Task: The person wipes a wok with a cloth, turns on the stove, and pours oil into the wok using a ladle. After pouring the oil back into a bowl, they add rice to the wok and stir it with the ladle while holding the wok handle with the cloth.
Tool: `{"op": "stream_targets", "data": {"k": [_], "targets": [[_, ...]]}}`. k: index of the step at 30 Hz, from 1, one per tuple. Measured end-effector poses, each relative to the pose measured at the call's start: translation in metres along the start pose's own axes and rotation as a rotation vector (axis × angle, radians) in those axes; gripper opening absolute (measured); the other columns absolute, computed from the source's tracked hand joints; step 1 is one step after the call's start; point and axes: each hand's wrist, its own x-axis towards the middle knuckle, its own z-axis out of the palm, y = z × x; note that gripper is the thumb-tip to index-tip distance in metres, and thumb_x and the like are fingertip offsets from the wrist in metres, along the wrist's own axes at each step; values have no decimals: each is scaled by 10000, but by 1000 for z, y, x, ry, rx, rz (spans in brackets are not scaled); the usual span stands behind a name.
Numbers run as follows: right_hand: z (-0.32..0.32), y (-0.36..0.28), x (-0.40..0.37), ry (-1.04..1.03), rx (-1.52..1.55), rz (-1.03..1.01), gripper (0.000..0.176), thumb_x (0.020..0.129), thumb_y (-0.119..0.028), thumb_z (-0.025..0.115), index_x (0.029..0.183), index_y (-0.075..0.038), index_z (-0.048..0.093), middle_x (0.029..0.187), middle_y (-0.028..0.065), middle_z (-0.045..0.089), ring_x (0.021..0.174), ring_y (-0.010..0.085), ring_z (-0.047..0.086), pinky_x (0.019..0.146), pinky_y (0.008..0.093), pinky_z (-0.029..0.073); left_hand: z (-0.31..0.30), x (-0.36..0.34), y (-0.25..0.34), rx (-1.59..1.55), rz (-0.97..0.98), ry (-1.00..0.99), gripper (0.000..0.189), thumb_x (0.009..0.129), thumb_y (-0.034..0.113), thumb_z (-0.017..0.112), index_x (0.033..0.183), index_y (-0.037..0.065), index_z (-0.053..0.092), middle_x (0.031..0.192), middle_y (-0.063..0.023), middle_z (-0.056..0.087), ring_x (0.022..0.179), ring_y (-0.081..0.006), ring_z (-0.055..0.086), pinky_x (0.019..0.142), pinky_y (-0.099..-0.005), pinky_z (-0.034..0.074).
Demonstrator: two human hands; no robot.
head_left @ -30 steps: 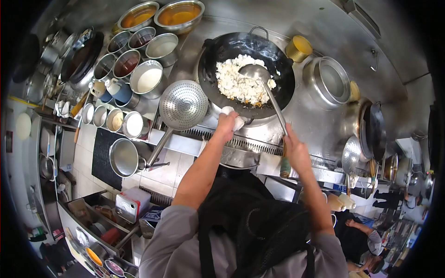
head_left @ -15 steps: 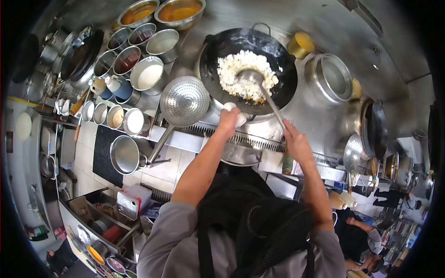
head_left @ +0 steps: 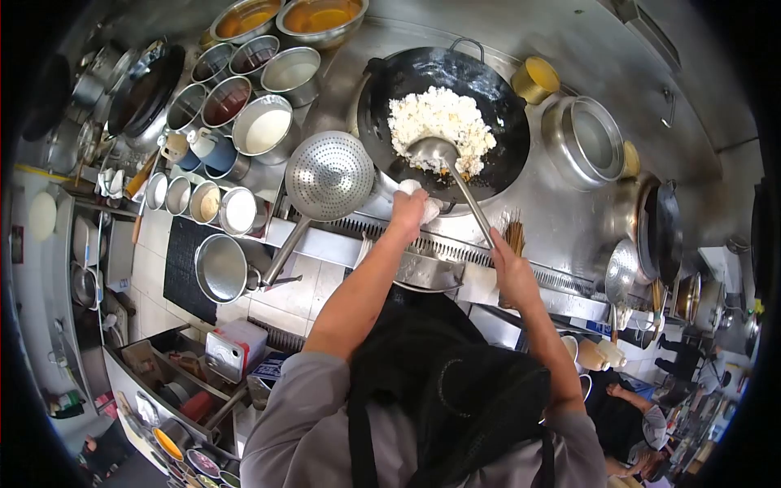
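Note:
A large black wok [head_left: 399,77] sits on the steel range, with white rice [head_left: 435,118] heaped in its middle and some orange-brown bits at the near edge. My left hand [head_left: 409,213] is closed around a white cloth [head_left: 428,208] at the wok's near handle, which is mostly covered. In my right hand [head_left: 511,272] is the long handle of a wok ladle [head_left: 468,195]. The ladle's round bowl rests at the near side of the rice. Beside my right hand stands a bamboo brush [head_left: 515,236].
Left of the wok lies a perforated strainer [head_left: 329,176], near several sauce pots [head_left: 264,130]. A yellow-topped can [head_left: 535,80] and stacked steel bowls [head_left: 586,142] stand to the right. Another person [head_left: 626,415] is at lower right.
The ladle bowl has moved toward the near edge of the wok, and my right hand has come closer to me. My left hand keeps its hold on the cloth.

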Motion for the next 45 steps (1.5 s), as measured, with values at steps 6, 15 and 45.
{"op": "stream_targets", "data": {"k": [6, 15, 45], "targets": [[3, -1, 36, 54, -54, 8, 413, 990, -218, 526, 1397, -151, 503, 863, 285, 651, 804, 467, 634, 710, 537, 492, 1, 0, -2, -3, 6, 6, 171, 872, 26, 527, 1018, -57, 556, 916, -158, 653, 745, -271, 686, 624, -374, 552], [-1, 15, 51, 106, -227, 122, 375, 979, -210, 548, 1348, -145, 560, 929, 284, 665, 812, 473, 644, 732, 550, 510, -3, 13, -14, 60, 46, 22, 190, 854, 9, 523, 1022, -66, 568, 935, -155, 657, 772, -264, 686, 653, -371, 557], [-25, 4, 89, 21, 272, -23, 446, 994, -228, 529, 1433, -185, 465, 845, 274, 676, 807, 464, 659, 751, 550, 519, -1, -2, 0, 60, 37, -51, 217, 868, 17, 510, 1053, -90, 548, 948, -171, 654, 789, -254, 677, 662, -353, 549]]}}
